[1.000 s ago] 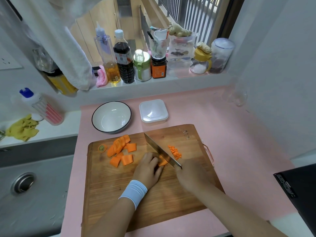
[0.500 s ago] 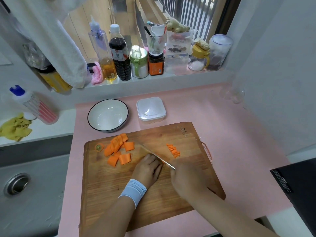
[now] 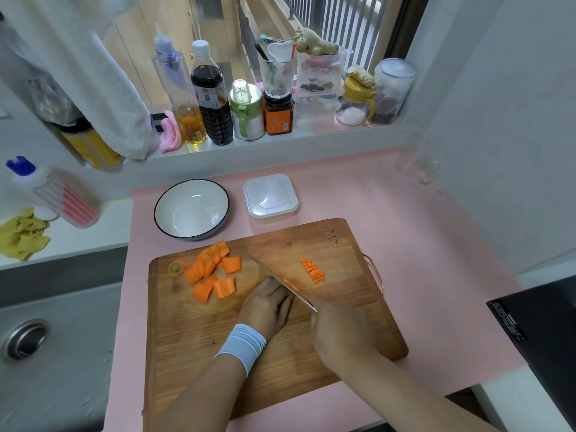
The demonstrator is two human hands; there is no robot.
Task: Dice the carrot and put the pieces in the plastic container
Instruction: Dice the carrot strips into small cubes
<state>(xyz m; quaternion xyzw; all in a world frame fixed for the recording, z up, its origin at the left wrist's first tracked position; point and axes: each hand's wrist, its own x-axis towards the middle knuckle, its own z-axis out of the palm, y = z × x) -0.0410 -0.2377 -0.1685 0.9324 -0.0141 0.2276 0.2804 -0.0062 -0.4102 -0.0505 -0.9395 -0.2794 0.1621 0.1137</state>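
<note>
On the wooden cutting board (image 3: 343, 322) my right hand (image 3: 339, 332) grips the handle of a knife (image 3: 280, 280), whose blade lies low on the board. My left hand (image 3: 266, 305), fingers curled, holds down a carrot piece right beside the blade; the piece is almost fully hidden. Several large carrot slices (image 3: 212, 271) lie at the board's far left, with the carrot's stem end (image 3: 177, 268) beside them. A small heap of diced carrot (image 3: 313, 270) lies right of the blade. The lidded plastic container (image 3: 270, 197) stands behind the board.
A white bowl (image 3: 191, 208) with a dark rim stands left of the container on the pink mat (image 3: 420, 244). Bottles and jars line the window sill (image 3: 249, 141). A sink (image 3: 46, 338) is to the left, a black appliance (image 3: 545, 332) at the right.
The knife blade came down from raised and tilted to low against the board beside my left hand. The view shifted slightly.
</note>
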